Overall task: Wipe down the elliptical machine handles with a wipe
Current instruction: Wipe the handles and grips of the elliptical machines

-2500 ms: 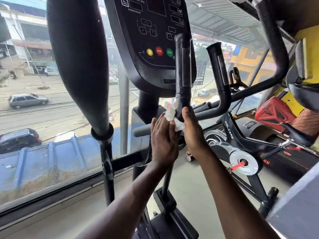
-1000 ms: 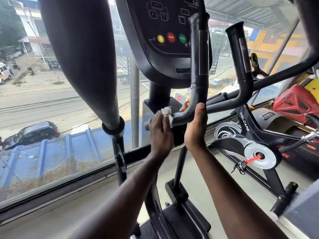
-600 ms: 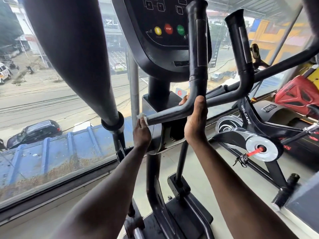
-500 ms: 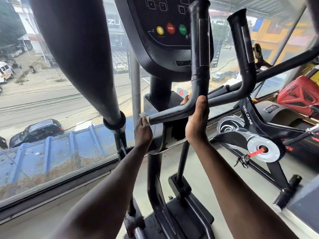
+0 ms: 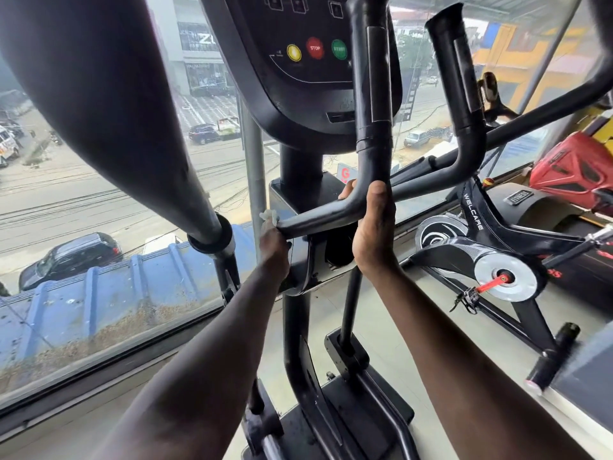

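My left hand (image 5: 273,249) is reached out with the arm nearly straight, fingers curled round the white wipe (image 5: 269,216), which is bunched at the free end of the fixed handle (image 5: 335,214), left of the console post (image 5: 300,174). Only a small tuft of the wipe shows above my knuckles. My right hand (image 5: 373,232) grips the same handle at its bend, right of the post, thumb up along the tube and fingertips (image 5: 346,191) wrapping over the far side. Both forearms run up from the bottom edge toward the post.

I count two upright fixed handles: the one I hold and a second one (image 5: 459,78) further right of the post. One thick swing-arm grip (image 5: 109,104) slants down on the left side of the post. The console (image 5: 298,74) above the post carries three round buttons: yellow (image 5: 294,52), red (image 5: 314,47) and green (image 5: 339,49).

Below the post the floor (image 5: 391,330) is pale and smooth. Left of the post a big window (image 5: 83,207) looks down on a blue ribbed roof (image 5: 99,287), a road and parked cars. Right of the post stands one black spin bike (image 5: 491,247), with a red machine (image 5: 574,164) beyond it.
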A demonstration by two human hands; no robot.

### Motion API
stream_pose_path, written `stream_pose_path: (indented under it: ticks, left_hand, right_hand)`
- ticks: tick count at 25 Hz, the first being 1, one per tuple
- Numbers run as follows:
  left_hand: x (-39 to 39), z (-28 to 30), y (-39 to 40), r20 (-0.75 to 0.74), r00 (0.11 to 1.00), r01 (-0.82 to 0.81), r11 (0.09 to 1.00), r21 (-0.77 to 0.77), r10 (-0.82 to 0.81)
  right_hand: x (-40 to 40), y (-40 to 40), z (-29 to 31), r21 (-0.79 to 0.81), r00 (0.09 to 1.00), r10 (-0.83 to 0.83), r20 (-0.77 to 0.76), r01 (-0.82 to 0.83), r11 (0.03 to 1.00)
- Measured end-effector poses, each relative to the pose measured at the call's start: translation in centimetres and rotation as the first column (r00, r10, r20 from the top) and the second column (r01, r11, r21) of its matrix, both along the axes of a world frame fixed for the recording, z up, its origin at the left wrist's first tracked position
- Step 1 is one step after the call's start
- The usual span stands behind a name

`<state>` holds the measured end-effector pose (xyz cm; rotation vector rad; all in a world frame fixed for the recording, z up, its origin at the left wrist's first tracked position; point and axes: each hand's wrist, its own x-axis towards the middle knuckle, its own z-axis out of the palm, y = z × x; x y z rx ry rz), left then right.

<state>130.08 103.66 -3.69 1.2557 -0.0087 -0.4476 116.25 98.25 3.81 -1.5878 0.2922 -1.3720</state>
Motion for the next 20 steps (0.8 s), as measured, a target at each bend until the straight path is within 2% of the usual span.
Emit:
stream_pose_path:
  ticks: [2, 5, 7, 9, 12, 14, 16, 17, 18, 20]
  left_hand:
    - [-0.5, 0.9, -0.1, -0.149, 0.988, -0.040, 0.994, -0.101, 0.024]
    - [-2.0, 2.1, 0.7, -0.230, 0.972, -0.092, 0.982, -0.166, 0.052]
    - [-2.6, 2.5, 1.4, -0.246, 0.968, -0.104, 0.978, -0.181, 0.057]
    - [-4.0, 3.0, 2.3, -0.195, 0.981, -0.055, 0.978, -0.200, 0.015]
    - [-6.0, 2.6, 3.3, -0.131, 0.990, 0.031, 0.990, -0.136, -0.049]
    - [-7.1, 2.3, 3.8, -0.115, 0.989, 0.093, 0.995, -0.042, -0.097]
    - [-8.7, 2.4, 3.6, -0.062, 0.993, 0.108, 0.993, 0.049, -0.105]
    - [-9.4, 2.7, 3.5, -0.041, 0.995, 0.097, 0.991, 0.087, -0.094]
    - [-9.6, 2.8, 3.4, -0.019, 0.996, 0.086, 0.987, 0.135, -0.085]
    - [-9.7, 2.7, 3.8, 0.048, 0.997, 0.057, 0.976, 0.208, -0.069]
  right_hand:
    - [-0.3, 0.2, 0.1, -0.014, 1.000, -0.004, -0.030, 0.004, 1.000]
    - [-0.7, 0.6, 0.2, -0.015, 0.998, 0.002, -0.060, -0.003, 1.000]
    - [-1.0, 0.8, 0.7, -0.026, 0.999, 0.001, -0.050, -0.002, 1.000]
    - [-1.6, 0.8, 1.1, 0.009, 0.997, 0.077, 0.004, -0.077, 0.997]
    - [-1.6, 0.6, -2.3, 0.175, 0.989, 0.149, 0.003, -0.148, 0.973]
    - [-0.6, 0.9, -6.5, 0.315, 0.975, 0.179, -0.131, -0.130, 0.940]
    - [0.3, 2.0, -9.5, 0.340, 0.890, 0.352, -0.290, -0.248, 0.907]
    - [0.6, 2.5, -10.0, 0.348, 0.851, 0.425, -0.309, -0.315, 0.883]
    - [0.8, 2.7, -9.8, 0.347, 0.836, 0.453, -0.311, -0.343, 0.873]
    - [1.2, 2.3, -9.2, 0.362, 0.874, 0.397, -0.279, -0.287, 0.887]
